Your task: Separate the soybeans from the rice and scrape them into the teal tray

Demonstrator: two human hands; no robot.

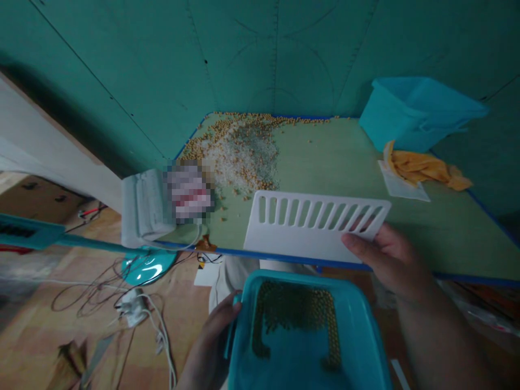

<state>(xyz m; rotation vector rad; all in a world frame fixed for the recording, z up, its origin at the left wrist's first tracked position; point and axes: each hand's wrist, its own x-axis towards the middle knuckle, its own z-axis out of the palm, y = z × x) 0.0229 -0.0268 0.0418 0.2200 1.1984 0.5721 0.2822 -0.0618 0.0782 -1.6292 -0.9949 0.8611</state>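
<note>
From where I stand, the person's left hand [219, 325] is closed on the side rim of a turquoise plastic bin [368, 330], which sits just right of it and below the near edge of the bench [325, 157]. The right hand [390, 257] is clamped on a white slotted board [296, 233], thumb in front and fingers behind; the board reaches leftward from that hand along the bench edge.

Some beans [331, 311] already lie in the bin, mostly along its sides and far end. Much looks left, though: a mixed heap [241, 154] of yellow beans and white grains spreads beyond the right hand and to its left, with strays around it, so I'd judge the gathering only partly done. Straight beyond the right hand are an orange cloth [426, 168] and a second turquoise bin [418, 116], both untouched.
</note>
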